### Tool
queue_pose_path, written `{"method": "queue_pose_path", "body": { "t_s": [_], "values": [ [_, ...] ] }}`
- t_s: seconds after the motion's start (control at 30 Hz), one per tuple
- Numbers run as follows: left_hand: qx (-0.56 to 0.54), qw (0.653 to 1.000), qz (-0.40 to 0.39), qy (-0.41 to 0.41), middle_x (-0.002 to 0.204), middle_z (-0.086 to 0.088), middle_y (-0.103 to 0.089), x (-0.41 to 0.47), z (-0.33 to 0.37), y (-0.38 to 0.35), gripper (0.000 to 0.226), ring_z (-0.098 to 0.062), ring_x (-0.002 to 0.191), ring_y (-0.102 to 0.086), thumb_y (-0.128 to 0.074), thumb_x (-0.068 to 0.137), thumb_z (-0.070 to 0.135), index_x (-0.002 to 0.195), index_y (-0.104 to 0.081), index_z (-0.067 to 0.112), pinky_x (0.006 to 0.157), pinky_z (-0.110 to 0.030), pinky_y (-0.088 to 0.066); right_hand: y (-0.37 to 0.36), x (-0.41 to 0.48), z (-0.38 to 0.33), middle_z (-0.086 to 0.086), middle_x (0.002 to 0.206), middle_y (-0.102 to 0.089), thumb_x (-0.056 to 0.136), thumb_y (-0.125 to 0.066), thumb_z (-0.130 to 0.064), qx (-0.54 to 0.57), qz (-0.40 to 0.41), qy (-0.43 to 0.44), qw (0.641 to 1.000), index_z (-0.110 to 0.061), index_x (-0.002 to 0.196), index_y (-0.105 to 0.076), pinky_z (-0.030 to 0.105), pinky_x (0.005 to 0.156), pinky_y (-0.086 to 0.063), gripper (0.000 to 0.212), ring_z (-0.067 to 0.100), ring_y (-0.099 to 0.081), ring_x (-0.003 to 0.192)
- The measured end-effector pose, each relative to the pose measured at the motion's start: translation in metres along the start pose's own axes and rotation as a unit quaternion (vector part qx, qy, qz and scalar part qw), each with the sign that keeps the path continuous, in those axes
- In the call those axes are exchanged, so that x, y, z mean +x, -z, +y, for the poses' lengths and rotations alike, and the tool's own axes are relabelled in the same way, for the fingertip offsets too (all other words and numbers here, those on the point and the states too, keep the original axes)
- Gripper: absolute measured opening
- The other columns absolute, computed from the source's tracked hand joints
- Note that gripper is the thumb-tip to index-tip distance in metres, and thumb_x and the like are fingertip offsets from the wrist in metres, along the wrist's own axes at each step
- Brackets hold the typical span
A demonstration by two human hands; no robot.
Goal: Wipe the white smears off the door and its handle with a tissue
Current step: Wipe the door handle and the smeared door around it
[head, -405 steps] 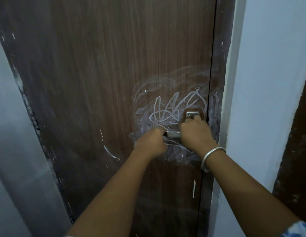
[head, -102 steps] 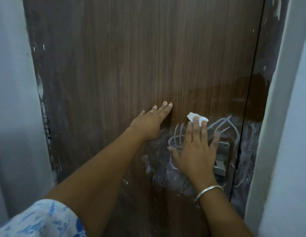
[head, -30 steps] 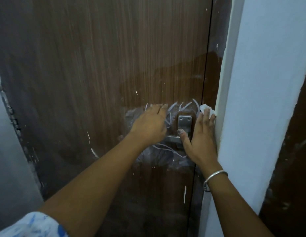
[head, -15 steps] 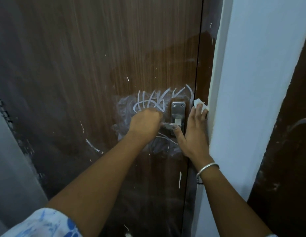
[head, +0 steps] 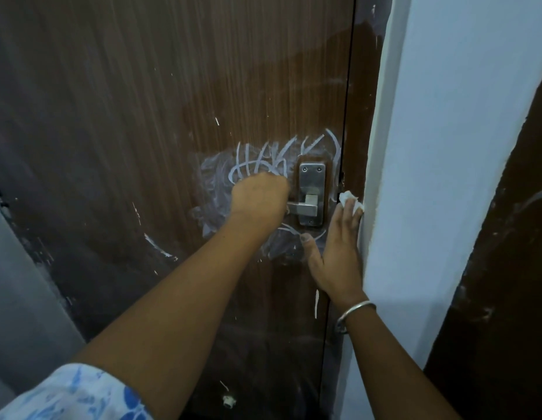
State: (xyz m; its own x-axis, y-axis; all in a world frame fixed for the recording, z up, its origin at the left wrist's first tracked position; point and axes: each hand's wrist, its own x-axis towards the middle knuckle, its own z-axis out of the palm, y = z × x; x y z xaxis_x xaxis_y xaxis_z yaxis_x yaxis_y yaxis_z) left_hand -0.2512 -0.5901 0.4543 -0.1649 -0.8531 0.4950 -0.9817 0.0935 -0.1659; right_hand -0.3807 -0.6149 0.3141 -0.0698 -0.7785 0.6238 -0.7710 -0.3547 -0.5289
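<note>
Dark brown wood-grain door [head: 142, 116] with brushed-steel lever handle [head: 312, 195]; looping white smears [head: 263, 165] ring the plate, unwiped. The left hand [head: 260, 198] curls round the lever's end. The right hand [head: 336, 247], fingers straight and together, presses a small crumpled white tissue [head: 346, 197] against the dark frame strip [head: 359, 116] beside the pale wall corner [head: 445, 147]. Likely hazards: the lever dips and the door shifts, nipping those fingers at the gap; the unpinched tissue slips free.

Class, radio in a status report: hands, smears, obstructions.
Left hand grips handle. Right hand flat, fingers pressing tissue at door edge. White smears around handle uncleared; left hand covers some.
</note>
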Motion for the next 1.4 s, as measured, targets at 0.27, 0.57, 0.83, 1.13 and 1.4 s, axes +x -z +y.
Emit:
{"method": "queue_pose_path", "body": {
  "t_s": [0.27,0.57,0.83,1.13,1.4],
  "values": [
    [-0.021,1.000,0.012,0.000,0.098,-0.015,-0.064,-0.002,0.000,-0.003,0.018,-0.034,0.090,-0.062,-0.060,0.083,0.008,0.101,-0.063,0.007,0.061,-0.035,-0.038,-0.026,-0.055,0.026,-0.004,0.155,0.020,0.086,-0.028,-0.062,0.037,-0.037,-0.050,0.997,-0.021,0.147,0.012,0.049,0.117,-0.012,0.083,0.014,0.021,0.141],
    [-0.033,0.999,0.026,0.007,0.097,-0.015,-0.064,0.000,-0.002,-0.007,0.021,-0.035,0.091,-0.062,-0.061,0.083,0.006,0.104,-0.063,0.009,0.061,-0.037,-0.038,-0.006,-0.003,-0.001,0.000,0.155,0.021,0.084,-0.024,-0.070,0.034,0.035,-0.009,0.999,-0.016,0.147,0.011,0.043,0.111,-0.016,0.090,0.015,0.023,0.139],
    [-0.027,0.999,0.024,0.007,0.100,-0.017,-0.063,-0.001,-0.001,-0.006,0.023,-0.036,0.094,-0.061,-0.057,0.083,0.001,0.105,-0.063,0.007,0.062,-0.037,-0.037,-0.042,-0.070,0.039,0.004,0.157,0.011,0.090,-0.030,-0.060,-0.029,-0.030,-0.021,0.999,-0.008,0.148,-0.001,0.048,0.116,-0.016,0.083,0.019,0.016,0.143],
    [-0.028,0.999,0.015,0.012,0.102,-0.018,-0.063,-0.001,0.000,-0.005,0.023,-0.037,0.095,-0.061,-0.059,0.084,0.004,0.106,-0.063,0.007,0.063,-0.037,-0.038,-0.045,-0.078,0.049,0.018,0.155,-0.005,0.086,-0.038,-0.062,-0.136,-0.089,0.044,0.986,0.002,0.146,-0.012,0.044,0.115,-0.012,0.092,0.034,0.001,0.144],
    [-0.046,0.999,0.018,0.012,0.101,-0.017,-0.064,-0.001,-0.001,-0.004,0.023,-0.037,0.094,-0.061,-0.059,0.082,0.004,0.105,-0.063,0.008,0.063,-0.036,-0.038,-0.032,-0.039,0.029,0.010,0.155,0.008,0.088,-0.040,-0.060,-0.161,-0.069,0.081,0.981,-0.004,0.147,-0.004,0.041,0.115,-0.005,0.089,0.029,0.010,0.143]
  ]
}}
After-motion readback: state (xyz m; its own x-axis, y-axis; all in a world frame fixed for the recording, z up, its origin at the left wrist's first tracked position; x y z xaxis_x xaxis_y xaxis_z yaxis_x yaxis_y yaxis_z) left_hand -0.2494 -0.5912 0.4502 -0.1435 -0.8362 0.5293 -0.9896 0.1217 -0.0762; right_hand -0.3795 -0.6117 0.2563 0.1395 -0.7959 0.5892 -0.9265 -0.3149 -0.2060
